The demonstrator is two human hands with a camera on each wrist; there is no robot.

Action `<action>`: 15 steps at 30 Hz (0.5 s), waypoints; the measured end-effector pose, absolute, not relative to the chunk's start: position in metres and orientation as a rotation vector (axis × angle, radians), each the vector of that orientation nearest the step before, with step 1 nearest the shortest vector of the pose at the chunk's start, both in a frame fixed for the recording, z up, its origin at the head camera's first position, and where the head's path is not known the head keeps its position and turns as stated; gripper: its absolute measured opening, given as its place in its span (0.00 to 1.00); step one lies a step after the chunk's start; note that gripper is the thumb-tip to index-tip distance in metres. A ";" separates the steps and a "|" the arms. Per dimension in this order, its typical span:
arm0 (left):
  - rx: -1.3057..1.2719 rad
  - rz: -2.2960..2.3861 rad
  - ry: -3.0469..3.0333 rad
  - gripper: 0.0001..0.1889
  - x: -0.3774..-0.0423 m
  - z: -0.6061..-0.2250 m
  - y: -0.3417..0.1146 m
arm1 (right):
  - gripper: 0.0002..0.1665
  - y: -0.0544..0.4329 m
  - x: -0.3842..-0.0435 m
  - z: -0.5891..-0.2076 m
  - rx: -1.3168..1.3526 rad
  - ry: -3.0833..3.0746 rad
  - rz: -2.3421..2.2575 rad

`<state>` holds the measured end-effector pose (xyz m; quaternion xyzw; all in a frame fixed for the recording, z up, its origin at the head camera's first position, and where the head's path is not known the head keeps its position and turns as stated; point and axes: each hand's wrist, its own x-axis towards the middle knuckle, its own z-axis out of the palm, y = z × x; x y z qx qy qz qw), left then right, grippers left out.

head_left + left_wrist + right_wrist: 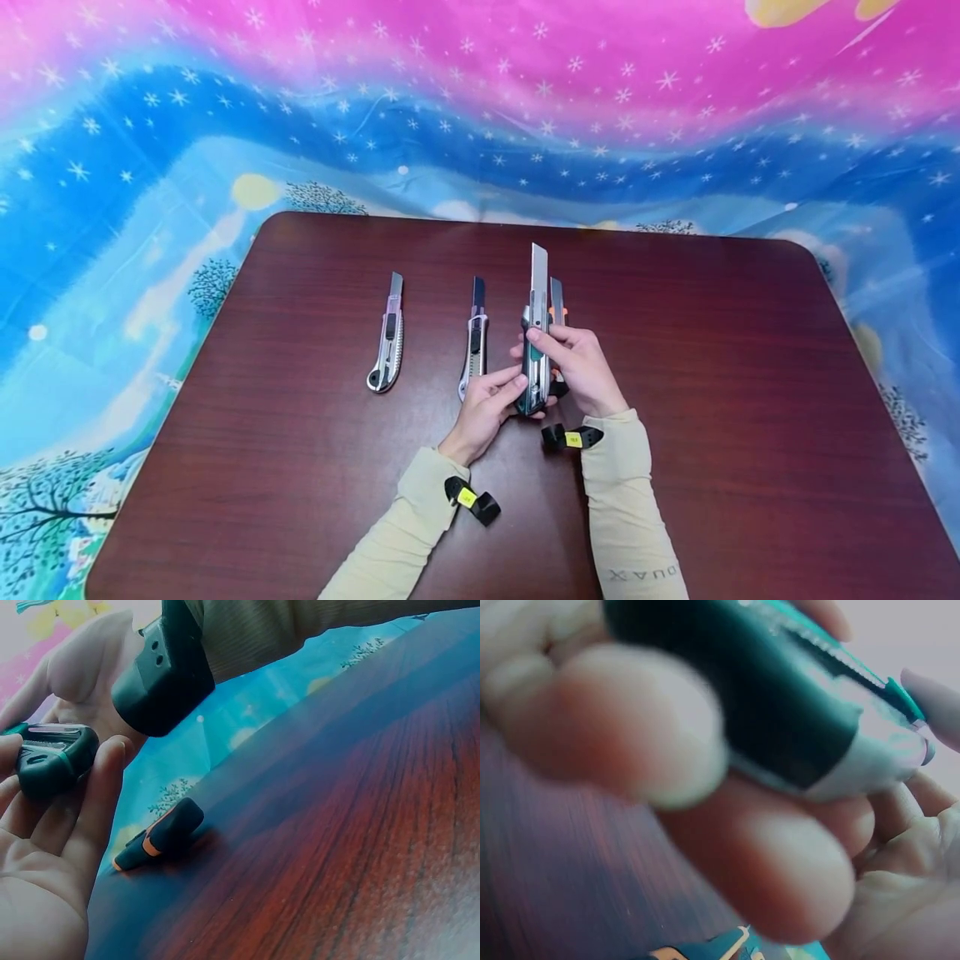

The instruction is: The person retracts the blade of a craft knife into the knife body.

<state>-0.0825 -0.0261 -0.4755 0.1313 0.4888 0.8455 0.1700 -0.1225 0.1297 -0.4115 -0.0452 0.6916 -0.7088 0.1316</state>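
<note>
head: bright, clear | left wrist: hazy | right wrist: foreground blurred

A snowflake-patterned cloth [465, 92] hangs behind; the dark brown table [720, 350] has rounded corners.

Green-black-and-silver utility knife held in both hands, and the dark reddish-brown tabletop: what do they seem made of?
Utility knife: the straight silvery blade looks like smooth steel, by its even sheen; the dark casing looks like matte plastic or rubber, by its soft highlights. Tabletop: streaky grain and soft reflections suggest satin-finished wood or laminate; which, I can't tell.
</note>
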 end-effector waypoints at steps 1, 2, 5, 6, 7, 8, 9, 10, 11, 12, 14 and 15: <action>0.371 2.405 1.387 0.25 -0.083 -0.476 -0.026 | 0.21 0.130 -0.123 -0.412 -0.123 1.985 -2.073; 0.370 2.409 1.383 0.25 -0.083 -0.476 -0.025 | 0.20 0.130 -0.123 -0.412 -0.118 1.958 -2.088; 0.365 2.413 1.373 0.25 -0.083 -0.477 -0.025 | 0.15 0.131 -0.123 -0.411 -0.090 1.874 -2.134; 0.361 2.414 1.369 0.25 -0.083 -0.478 -0.024 | 0.13 0.131 -0.123 -0.411 -0.087 1.853 -2.143; 0.355 2.417 1.365 0.25 -0.083 -0.478 -0.024 | 0.11 0.131 -0.123 -0.410 -0.083 1.837 -2.149; 0.350 2.418 1.363 0.25 -0.083 -0.478 -0.024 | 0.10 0.131 -0.123 -0.410 -0.082 1.825 -2.153; 0.346 2.419 1.362 0.25 -0.082 -0.478 -0.024 | 0.09 0.131 -0.123 -0.410 -0.076 1.818 -2.156; 0.343 2.419 1.362 0.25 -0.082 -0.478 -0.024 | 0.08 0.131 -0.123 -0.409 -0.075 1.814 -2.158; 0.341 2.419 1.364 0.25 -0.082 -0.478 -0.024 | 0.08 0.131 -0.123 -0.410 -0.077 1.814 -2.158; 0.340 2.419 1.366 0.25 -0.082 -0.478 -0.024 | 0.08 0.131 -0.123 -0.409 -0.078 1.814 -2.159; 0.345 2.417 1.371 0.26 -0.082 -0.478 -0.024 | 0.08 0.131 -0.123 -0.409 -0.081 1.816 -2.160; 0.350 2.418 1.372 0.26 -0.082 -0.478 -0.024 | 0.08 0.131 -0.123 -0.410 -0.083 1.818 -2.159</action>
